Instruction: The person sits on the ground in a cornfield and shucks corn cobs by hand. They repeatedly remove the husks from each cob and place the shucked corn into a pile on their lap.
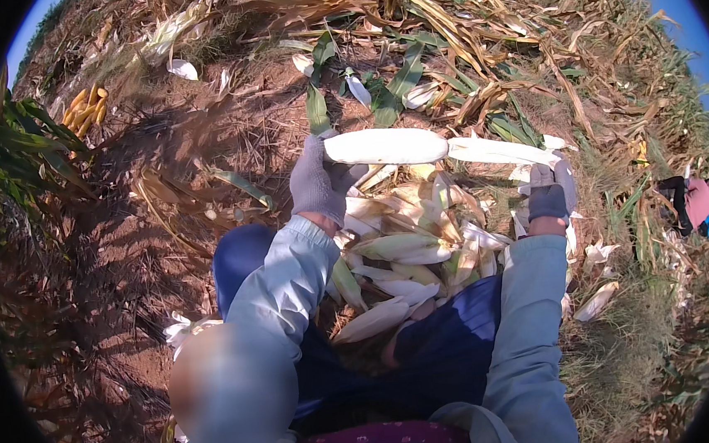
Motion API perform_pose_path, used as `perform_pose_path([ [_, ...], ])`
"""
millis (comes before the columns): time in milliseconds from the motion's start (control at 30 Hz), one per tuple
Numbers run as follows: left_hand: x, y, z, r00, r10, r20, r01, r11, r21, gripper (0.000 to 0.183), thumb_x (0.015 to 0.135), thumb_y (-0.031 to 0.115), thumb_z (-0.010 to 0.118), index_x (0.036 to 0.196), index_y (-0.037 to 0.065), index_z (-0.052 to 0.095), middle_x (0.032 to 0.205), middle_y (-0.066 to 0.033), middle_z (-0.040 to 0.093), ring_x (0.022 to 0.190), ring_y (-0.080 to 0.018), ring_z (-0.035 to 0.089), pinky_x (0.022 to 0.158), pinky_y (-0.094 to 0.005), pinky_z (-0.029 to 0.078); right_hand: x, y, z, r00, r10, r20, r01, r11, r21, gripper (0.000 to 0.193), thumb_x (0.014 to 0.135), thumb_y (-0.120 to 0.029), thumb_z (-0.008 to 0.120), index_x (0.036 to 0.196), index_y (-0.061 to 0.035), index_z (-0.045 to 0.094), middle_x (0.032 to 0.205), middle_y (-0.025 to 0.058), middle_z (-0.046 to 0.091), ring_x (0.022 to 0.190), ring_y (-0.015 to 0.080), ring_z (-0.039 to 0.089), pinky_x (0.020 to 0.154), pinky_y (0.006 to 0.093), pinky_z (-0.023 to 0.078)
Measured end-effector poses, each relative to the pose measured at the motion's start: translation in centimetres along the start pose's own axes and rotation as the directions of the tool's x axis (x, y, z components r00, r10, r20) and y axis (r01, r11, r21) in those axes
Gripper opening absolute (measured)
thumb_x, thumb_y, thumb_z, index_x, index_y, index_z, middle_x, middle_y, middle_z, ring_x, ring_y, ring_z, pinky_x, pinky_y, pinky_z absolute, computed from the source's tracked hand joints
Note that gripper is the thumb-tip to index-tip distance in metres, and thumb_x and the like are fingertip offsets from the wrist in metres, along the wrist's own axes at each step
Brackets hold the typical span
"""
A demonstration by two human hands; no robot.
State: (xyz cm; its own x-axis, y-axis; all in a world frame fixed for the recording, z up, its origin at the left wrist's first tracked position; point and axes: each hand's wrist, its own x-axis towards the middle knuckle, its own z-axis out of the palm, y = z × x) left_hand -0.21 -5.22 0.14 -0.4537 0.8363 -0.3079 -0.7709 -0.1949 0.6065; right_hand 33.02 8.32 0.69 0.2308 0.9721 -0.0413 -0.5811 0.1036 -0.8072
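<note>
My left hand (pixel 322 181), in a grey glove, is closed round the left end of a pale ear of corn (pixel 386 147) held level above the ground. From the ear's right end a white strip of husk (pixel 499 151) stretches to my right hand (pixel 550 189). That hand, gloved too, is closed on the strip's far end. Bright sunlight washes out the ear's surface, so kernels cannot be made out. Below, between my legs, lies a heap of ears in their husks (pixel 398 250).
Yellow husked ears (pixel 85 112) are piled at the far left beside green leaves (pixel 23 139). Dry corn stalks (pixel 447 23) cover the ground ahead. A loose ear (pixel 596 301) lies to the right. Another person (pixel 697 203) in pink is at the far right.
</note>
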Motion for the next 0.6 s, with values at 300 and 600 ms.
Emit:
perform_pose_path([
  [300, 0.1, -0.5, 0.5, 0.996, 0.084, 0.038, -0.079, 0.991, -0.111, 0.035, 0.093, 0.031, 0.043, 0.113, 0.004, 0.05, 0.111, -0.0141, 0.056, 0.103, -0.0306, 0.055, 0.087, -0.0426, 0.046, -5.9, 3.3, 6.0, 0.856, 0.338, 0.39, -0.143, 0.882, -0.449, 0.039, 0.09, -0.015, 0.053, 0.125, -0.002, 0.044, 0.114, 0.0117, 0.055, 0.102, 0.0191, 0.056, 0.083, 0.0345, 0.049],
  [600, 0.1, -2.6, 0.7, 0.995, -0.087, 0.051, 0.09, 0.994, -0.061, 0.036, 0.091, 0.035, 0.05, 0.108, 0.003, 0.053, 0.103, -0.0117, 0.058, 0.093, -0.026, 0.059, 0.078, -0.0411, 0.05, -6.4, 6.7, 10.0, 0.97, 0.02, 0.241, -0.004, 0.998, -0.066, 0.029, 0.091, -0.023, 0.048, 0.1, 0.0039, 0.055, 0.088, 0.0101, 0.06, 0.077, 0.0181, 0.058, 0.069, 0.0277, 0.048],
])
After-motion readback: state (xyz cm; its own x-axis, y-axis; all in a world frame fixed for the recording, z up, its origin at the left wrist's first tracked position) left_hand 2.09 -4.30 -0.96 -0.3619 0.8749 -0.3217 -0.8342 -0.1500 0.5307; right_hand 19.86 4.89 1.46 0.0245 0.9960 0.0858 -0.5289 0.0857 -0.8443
